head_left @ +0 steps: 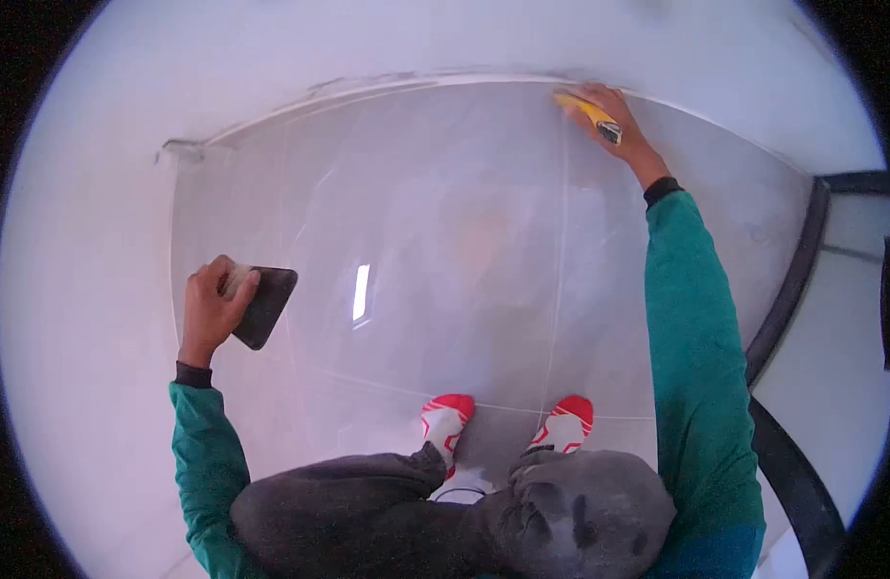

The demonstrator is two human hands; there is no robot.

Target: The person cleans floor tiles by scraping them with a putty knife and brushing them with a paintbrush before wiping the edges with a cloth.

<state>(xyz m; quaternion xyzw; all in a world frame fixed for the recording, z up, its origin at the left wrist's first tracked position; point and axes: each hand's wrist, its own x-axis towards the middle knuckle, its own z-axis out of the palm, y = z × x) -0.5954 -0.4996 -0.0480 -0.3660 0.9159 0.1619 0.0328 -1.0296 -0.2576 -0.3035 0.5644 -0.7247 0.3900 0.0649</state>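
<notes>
My left hand (211,307) is closed round the pale grip of a dark, flat, rectangular float (268,307), held on the left side above the glossy grey floor tiles (426,241). Stretched out at the far edge, my right hand (614,121) is wrapped round a yellow-handled tool (592,114) with a dark butt end. The working end of that tool points toward the white joint (484,79) where tiles meet wall. Its tip is blurred, so its exact kind and whether it touches the joint cannot be told.
A white wall (416,39) curves round the far side, with grey smears along its foot. My feet in red-and-white socks (565,425) stand on the tiles. A dark frame (797,280) runs along the right side. A bright reflection lies on the floor.
</notes>
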